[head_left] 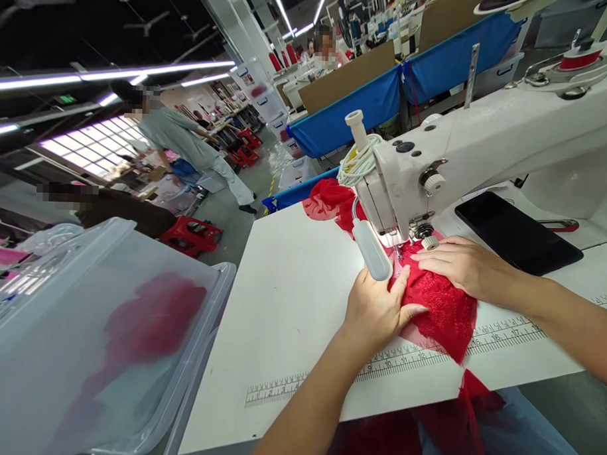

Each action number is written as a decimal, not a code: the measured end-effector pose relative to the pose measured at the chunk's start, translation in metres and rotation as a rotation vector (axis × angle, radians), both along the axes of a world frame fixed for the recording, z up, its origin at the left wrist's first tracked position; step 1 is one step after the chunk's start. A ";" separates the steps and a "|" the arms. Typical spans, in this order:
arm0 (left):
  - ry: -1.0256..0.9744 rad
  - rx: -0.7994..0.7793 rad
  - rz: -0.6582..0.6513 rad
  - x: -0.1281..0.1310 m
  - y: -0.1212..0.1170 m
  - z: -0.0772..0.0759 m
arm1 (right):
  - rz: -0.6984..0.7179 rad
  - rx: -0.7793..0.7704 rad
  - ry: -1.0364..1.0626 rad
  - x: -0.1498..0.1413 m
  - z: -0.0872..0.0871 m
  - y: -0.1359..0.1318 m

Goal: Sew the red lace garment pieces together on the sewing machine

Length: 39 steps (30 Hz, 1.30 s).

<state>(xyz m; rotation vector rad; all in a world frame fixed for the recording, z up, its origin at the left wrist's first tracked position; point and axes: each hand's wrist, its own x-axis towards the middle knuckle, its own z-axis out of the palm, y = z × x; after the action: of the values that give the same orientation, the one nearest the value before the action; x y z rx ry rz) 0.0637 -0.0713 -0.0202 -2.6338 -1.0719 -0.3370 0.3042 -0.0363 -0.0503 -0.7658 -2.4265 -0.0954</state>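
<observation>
fingers, left hand [373, 306]: unclenched, index finger and thumb spread apart and laid on the red lace cloth [438, 298], the index fingertip near the needle
fingers, right hand [464, 263]: stretched out almost flat on the right side of the same cloth, not curled round anything
red lace cloth: on the table between the two hands, its near corner pointing over the ruler; its far end seems to lie under the presser foot [399, 253], though lamp and fingers crowd that spot
sewing machine [399, 191]: white, its head just beyond the hands, its arm running off to the right, a red spool [581, 59] on top
lamp [373, 253]: small and grey, hanging at the left of the machine head, just above the left hand
table [275, 306]: white, with a printed ruler [408, 364] along its near side
phone [517, 231]: black screen up, lying right of the right hand
more red cloth: one heap [329, 202] on the far side of the table, another piece [474, 393] hanging by the near edge
bin [81, 313]: translucent, left of the table, something red showing through its wall
far left: one person [182, 137] on foot, another person [125, 208] beside a red stool [194, 235]
</observation>
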 end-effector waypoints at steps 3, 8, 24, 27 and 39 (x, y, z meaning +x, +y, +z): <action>-0.032 -0.016 -0.043 0.000 -0.002 0.003 | 0.031 -0.011 -0.038 0.001 0.006 -0.003; -0.005 -0.002 -0.054 -0.002 -0.008 0.007 | 0.029 0.021 -0.041 0.004 0.010 -0.005; 0.055 0.036 0.008 0.000 -0.011 0.007 | -0.074 0.079 0.001 0.000 0.007 -0.003; 0.052 0.041 0.019 0.001 -0.011 0.006 | -0.085 0.076 -0.008 0.000 0.007 -0.002; -0.040 -0.026 0.018 -0.001 -0.005 -0.001 | -0.101 -0.037 0.002 0.003 -0.004 0.001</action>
<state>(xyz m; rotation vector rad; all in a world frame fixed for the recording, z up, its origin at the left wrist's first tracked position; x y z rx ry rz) 0.0629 -0.0765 -0.0209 -2.6492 -1.1185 -0.3758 0.3072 -0.0357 -0.0539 -0.9039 -2.3933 -0.0897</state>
